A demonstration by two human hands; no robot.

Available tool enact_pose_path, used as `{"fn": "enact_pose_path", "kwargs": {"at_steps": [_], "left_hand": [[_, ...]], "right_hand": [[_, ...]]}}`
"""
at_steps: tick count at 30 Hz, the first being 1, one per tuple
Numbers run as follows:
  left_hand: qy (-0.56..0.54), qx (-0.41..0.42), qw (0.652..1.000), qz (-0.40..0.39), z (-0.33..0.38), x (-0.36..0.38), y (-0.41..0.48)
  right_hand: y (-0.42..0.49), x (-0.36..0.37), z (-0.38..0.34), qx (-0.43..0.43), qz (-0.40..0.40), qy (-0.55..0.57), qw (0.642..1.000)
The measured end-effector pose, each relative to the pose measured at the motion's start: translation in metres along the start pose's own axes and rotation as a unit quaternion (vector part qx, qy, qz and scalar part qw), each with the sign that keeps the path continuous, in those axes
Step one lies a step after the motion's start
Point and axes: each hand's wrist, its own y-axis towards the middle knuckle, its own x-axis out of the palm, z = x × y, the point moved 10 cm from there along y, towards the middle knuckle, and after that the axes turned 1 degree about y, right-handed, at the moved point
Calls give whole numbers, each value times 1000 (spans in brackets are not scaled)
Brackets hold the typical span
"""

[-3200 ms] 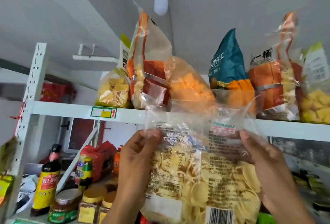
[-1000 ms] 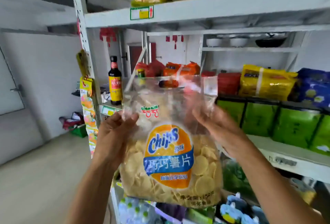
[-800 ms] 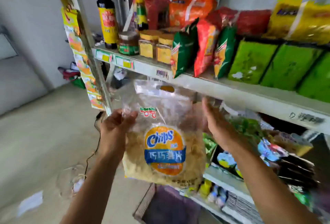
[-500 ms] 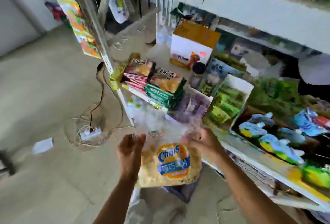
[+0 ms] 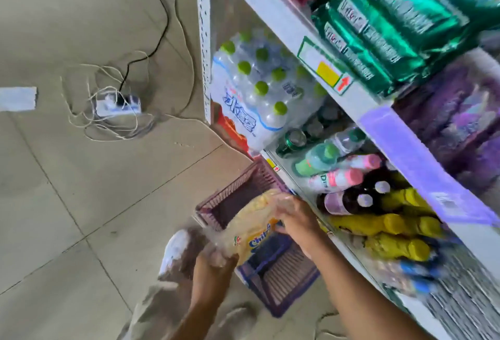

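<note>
Evidently the clear plastic bag of pale yellow potato chips (image 5: 253, 227), with its orange-and-blue label, is bound for the purple slatted plastic basket (image 5: 240, 185). It hangs tilted on its side just over the basket's open top, and the blur hides whether it touches the rim. The left hand (image 5: 216, 259) has its fingers curled round the crumpled, empty end of the bag, where the film bunches and gives a firm hold without crushing chips. The right hand (image 5: 295, 218) clasps the fuller far end, fingers bent over its edge, so the weight is shared and the bag can be steered flat into the opening. The basket stands on the beige tiled floor (image 5: 67, 204), close against the foot of the white metal shelving (image 5: 273, 12) — handy, I judge, for goods lifted off the shelves. A white shoe (image 5: 174, 247) is planted just beside it. Further out, a shrink-wrapped pack of green-capped water bottles (image 5: 259, 90) fills the lowest bay, and a white power strip (image 5: 119, 104) lies among loose cables well apart.
</note>
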Motion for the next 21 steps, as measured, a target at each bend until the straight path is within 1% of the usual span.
{"fn": "enact_pose_path", "kwargs": {"at_steps": [2, 5, 7, 9, 12, 14, 16, 18, 20, 21], "left_hand": [[26, 10, 999, -27, -23, 15, 40], [58, 2, 998, -28, -61, 30, 109], [73, 4, 997, -32, -72, 42, 149], [94, -16, 995, -33, -96, 51, 190], [90, -52, 995, 12, -132, 51, 230], [96, -83, 991, 31, -150, 47, 243], [111, -90, 989, 36, -156, 42, 250], [120, -74, 989, 42, -144, 36, 244], [56, -62, 993, 87, -116, 21, 222], [19, -45, 993, 112, -91, 11, 205]], "right_hand": [[51, 10, 20, -44, 0, -13, 999], [144, 23, 72, -47, -10, -13, 999], [181, 38, 77, -41, -8, 5, 999], [213, 50, 88, -12, 2, 26, 1000], [255, 64, 121, 60, 25, 61, 996], [268, 71, 130, 62, 40, 101, 992], [267, 76, 134, 60, 51, 145, 986], [248, 78, 127, 36, 62, 122, 990], [215, 80, 110, -3, 67, 52, 996], [191, 81, 92, -24, 64, 37, 997]]}}
